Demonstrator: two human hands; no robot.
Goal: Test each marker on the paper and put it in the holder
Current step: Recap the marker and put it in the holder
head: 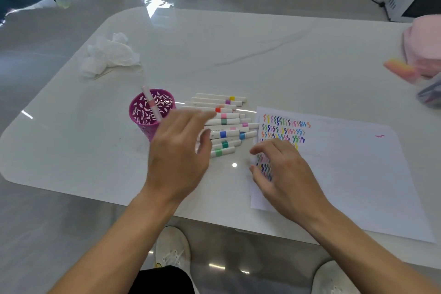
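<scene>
A purple mesh holder (145, 114) stands on the white table, with one pink-banded white marker (151, 105) leaning inside it. Right of it lies a pile of several white markers (223, 122) with coloured bands. My left hand (180, 150) hovers open over the pile's left end, between holder and markers, holding nothing. A white paper (346, 169) covered at its upper left with rows of coloured squiggles lies to the right. My right hand (284, 169) rests on the paper's left edge, fingers curled and spread, nothing visible in it.
A crumpled white tissue (108, 55) lies at the back left of the table (238, 55). A pink bag (424, 45) and an orange-pink object (401, 69) sit at the far right edge. My shoes show on the floor below the near edge.
</scene>
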